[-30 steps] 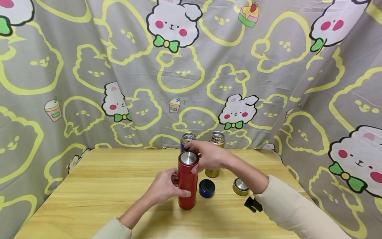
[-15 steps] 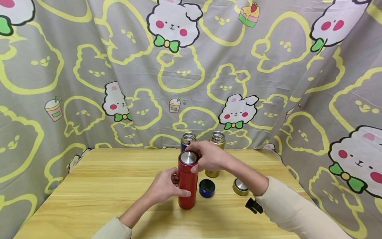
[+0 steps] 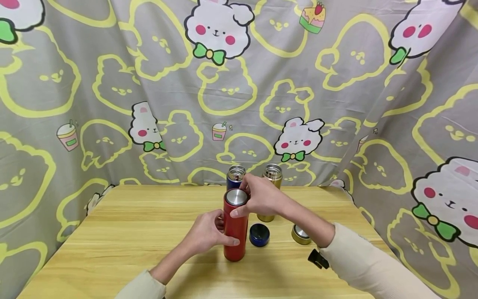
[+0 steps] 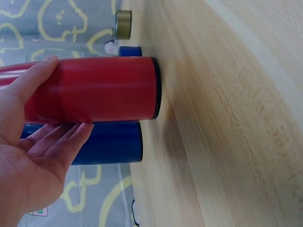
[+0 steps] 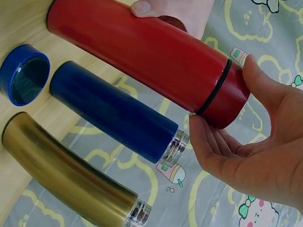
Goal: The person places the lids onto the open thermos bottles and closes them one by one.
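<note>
Red flask: here it is, the red flask (image 3: 235, 245), upright at mid-table in front of the person, lid on, base apparently resting on the wooden table (image 3: 149, 216); I read that footing as what lets two hands share it without carrying its weight.
Left hand: I have the left hand (image 3: 208, 234) wrapped low on the body, thumb in front, fingers behind; a hold down there looks meant to stop the flask turning or tipping.
Right hand: up top, the right hand (image 3: 264, 197) pinches the red lid (image 5: 231, 99), thumb on one side, fingers on the other, just above the dark ring; that spot, I judge, gives leverage on the lid alone.
Lid fit: I see it sitting square on the body; loose or tight, I can't tell from here.
Back row: the blue flask (image 5: 113, 111) and gold flask (image 5: 66, 165) stand uncapped, silvery necks up, behind the red one, which probably leaves elbow room in front.
Loose lids: the blue lid (image 3: 259, 235) lies just beside the red flask, and the gold lid (image 3: 300, 235), partly behind the right forearm, lies farther right; both seem parked within easy reach.
</note>
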`<state>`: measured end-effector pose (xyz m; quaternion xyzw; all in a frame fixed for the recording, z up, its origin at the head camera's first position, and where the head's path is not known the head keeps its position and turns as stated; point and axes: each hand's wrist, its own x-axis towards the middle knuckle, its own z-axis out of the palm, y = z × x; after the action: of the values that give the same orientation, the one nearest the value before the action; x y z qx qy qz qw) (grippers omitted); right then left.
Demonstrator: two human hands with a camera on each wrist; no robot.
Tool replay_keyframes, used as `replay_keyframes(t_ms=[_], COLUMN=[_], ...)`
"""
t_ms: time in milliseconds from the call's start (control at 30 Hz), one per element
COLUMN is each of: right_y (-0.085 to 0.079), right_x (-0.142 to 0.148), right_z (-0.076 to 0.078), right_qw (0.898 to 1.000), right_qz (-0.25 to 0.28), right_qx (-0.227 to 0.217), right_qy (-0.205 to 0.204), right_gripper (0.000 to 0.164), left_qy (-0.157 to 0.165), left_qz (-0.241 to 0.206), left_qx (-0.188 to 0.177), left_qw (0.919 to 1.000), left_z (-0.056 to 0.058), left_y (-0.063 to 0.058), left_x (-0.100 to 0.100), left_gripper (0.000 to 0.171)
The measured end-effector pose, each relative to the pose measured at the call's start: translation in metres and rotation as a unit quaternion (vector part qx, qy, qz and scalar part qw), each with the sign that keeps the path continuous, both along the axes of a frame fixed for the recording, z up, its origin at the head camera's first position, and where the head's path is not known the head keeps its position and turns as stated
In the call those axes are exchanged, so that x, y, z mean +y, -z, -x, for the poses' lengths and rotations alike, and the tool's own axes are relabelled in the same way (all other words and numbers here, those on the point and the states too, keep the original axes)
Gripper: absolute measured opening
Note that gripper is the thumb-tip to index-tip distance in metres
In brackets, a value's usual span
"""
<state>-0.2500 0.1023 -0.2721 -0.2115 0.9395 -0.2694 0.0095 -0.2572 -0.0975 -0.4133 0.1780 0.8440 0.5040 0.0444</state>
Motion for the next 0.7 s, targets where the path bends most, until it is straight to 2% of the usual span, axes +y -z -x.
replay_keyframes(t_ms=[300, 433, 567, 700], right_y=[0.0009, 0.0001, -0.0039, -0.0077], right_x=[0.0012, 0.0012, 0.0016, 0.0018], right_z=[0.0011, 0.0026, 0.0036, 0.0038], right_qw=[1.000, 0.998, 0.994, 0.991], right_qz=[0.012, 0.023, 0.027, 0.022], right_qx=[-0.022, -0.053, -0.093, -0.100], right_qy=[-0.014, -0.028, -0.052, -0.084], right_gripper=[0.063, 0.075, 0.086, 0.081], left_qy=[0.005, 0.007, 0.012, 0.013], left_qz=[-0.001, 0.000, -0.001, -0.002], left_qx=[-0.003, -0.004, -0.008, -0.013], left_qw=[1.0000, 1.0000, 0.9999, 0.9998], left_z=[0.0004, 0.0007, 0.0011, 0.0012], left_y=[-0.0005, -0.0008, -0.0012, -0.0015], left_x=[-0.0013, -0.0021, -0.0025, -0.0024], left_gripper=[0.066, 0.065, 0.068, 0.068])
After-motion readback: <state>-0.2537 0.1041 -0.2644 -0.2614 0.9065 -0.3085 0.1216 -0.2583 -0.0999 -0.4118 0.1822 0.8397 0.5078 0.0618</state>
